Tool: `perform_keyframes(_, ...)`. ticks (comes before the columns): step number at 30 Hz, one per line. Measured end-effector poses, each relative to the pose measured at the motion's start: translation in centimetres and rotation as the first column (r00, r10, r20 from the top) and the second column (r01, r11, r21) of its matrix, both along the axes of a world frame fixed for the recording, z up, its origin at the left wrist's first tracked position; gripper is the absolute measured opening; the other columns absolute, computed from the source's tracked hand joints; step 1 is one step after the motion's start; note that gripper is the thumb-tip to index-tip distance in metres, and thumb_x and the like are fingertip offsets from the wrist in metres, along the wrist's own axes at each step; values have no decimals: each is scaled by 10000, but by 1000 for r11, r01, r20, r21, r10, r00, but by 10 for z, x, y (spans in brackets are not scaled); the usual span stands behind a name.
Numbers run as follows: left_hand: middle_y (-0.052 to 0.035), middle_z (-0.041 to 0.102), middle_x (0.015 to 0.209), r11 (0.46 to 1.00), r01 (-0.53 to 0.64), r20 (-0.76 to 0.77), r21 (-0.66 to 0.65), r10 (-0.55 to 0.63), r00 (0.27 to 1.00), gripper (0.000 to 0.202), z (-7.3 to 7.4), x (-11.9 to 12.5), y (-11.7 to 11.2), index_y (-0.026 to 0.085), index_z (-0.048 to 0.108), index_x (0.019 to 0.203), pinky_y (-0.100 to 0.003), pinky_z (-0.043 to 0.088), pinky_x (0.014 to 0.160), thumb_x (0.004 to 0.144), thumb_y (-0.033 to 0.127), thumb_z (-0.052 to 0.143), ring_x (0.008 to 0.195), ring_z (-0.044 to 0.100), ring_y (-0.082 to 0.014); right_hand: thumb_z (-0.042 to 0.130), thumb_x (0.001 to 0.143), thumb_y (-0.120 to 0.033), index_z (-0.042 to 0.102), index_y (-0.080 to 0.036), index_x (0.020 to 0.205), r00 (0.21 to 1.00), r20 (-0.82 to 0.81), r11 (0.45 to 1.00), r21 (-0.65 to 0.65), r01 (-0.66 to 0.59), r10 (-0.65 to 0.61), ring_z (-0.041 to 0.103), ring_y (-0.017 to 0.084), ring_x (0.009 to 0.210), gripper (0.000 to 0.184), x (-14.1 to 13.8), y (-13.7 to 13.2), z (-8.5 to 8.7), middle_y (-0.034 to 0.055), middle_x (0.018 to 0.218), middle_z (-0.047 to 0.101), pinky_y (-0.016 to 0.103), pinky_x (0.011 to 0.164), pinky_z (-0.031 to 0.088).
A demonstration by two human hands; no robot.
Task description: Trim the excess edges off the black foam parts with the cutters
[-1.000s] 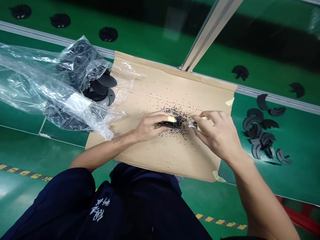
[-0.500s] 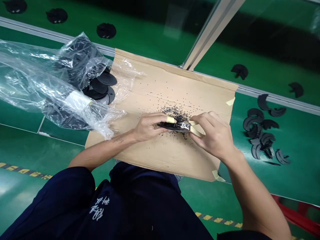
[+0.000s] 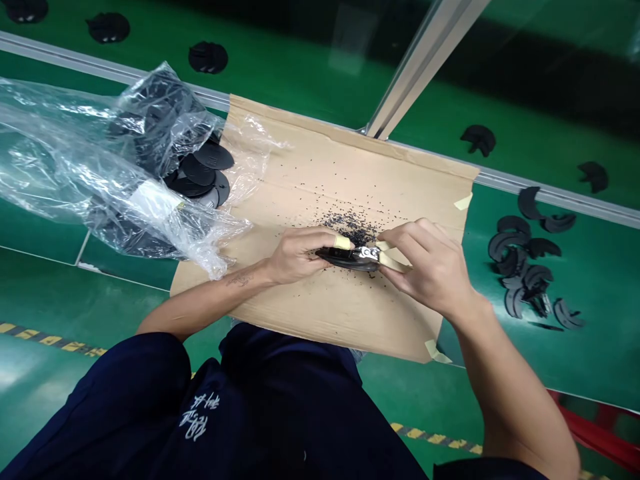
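My left hand [image 3: 300, 253] grips a round black plastic part [image 3: 345, 259] by its left side, with a yellow-taped finger on top. The disc is tilted, so I see it nearly edge-on. My right hand [image 3: 425, 263] is closed around the pale handles of small metal nippers [image 3: 369, 253]. Their metal head is at the right side of the part; the jaw tips are hard to make out. Below both hands, many tiny black scraps [image 3: 350, 223] are scattered over a cardboard sheet [image 3: 310, 307].
At the left, a clear plastic bag [image 3: 115, 180] holds black discs, some spilling out as a pile [image 3: 205, 170]. Several curved black pieces [image 3: 525, 267] lie on the green table at the right. A metal post [image 3: 405, 67] rises behind the cardboard. More black parts [image 3: 209, 58] lie beyond the rail.
The black part has tilted a little, showing more of its lower side, and sits slightly lower. Both hands keep their hold, and the nippers stay at its right side.
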State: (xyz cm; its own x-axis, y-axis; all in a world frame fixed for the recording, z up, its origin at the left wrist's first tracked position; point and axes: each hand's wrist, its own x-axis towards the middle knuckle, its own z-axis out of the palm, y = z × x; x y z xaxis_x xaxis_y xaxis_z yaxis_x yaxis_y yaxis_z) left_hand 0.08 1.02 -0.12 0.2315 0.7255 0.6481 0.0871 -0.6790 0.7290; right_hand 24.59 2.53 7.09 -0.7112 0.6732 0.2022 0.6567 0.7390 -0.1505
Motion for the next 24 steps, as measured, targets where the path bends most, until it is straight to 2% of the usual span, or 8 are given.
perform_keyframes(4,-69,803,957,1000,-4,6,6,4,1000,164,-1,0,-1,160,761,1053,-193,642,784,889,171,762,882,770,-113,526,1011,-326,661,-184,1062,1000,7,999,31,-17,17,586,219,814,203,-1,0,0,101,918,717,356,696,420)
perform_keyframes(9,-66,809,951,1000,-15,6,-1,15,1000,179,-2,0,-2,167,770,1051,-197,645,789,872,174,780,870,777,-123,542,998,-250,667,-175,1032,999,-17,995,96,-27,28,556,189,741,149,-3,-2,-2,78,832,701,337,672,420)
perform_keyframes(15,-64,811,927,999,-28,50,-19,29,998,228,-5,1,-5,179,770,1080,-199,644,756,857,215,805,833,778,-126,521,981,-175,675,-190,932,1000,-3,987,156,24,-24,541,183,667,162,-9,-6,-4,59,711,667,343,592,332)
perform_keyframes(17,-62,811,929,999,-21,64,-38,24,998,232,-6,2,-6,185,770,1080,-200,642,742,859,244,807,824,778,-128,501,985,-166,671,-187,902,998,-61,994,112,14,-7,559,177,656,190,-10,-7,-7,56,704,672,331,588,361)
perform_keyframes(20,-63,808,940,998,14,63,-66,-10,998,209,-6,3,-7,191,768,1069,-212,638,736,881,281,785,823,774,-131,490,995,-202,671,-189,924,975,-220,997,-75,0,-17,608,163,670,195,-8,-7,-14,56,754,699,306,606,432)
perform_keyframes(22,-67,803,942,997,44,47,-71,-41,998,189,-6,4,-7,184,763,1060,-224,631,746,893,272,771,833,768,-136,514,991,-248,666,-201,921,957,-265,982,-174,73,-118,615,160,665,174,-2,-6,-16,48,759,697,299,602,436)
perform_keyframes(24,-74,792,954,996,51,19,-67,-50,999,183,-3,5,-7,173,747,1069,-241,624,778,903,248,754,866,759,-145,537,981,-291,662,-202,914,961,-180,972,-148,183,-209,611,179,684,167,6,-2,-13,58,767,693,307,601,411)
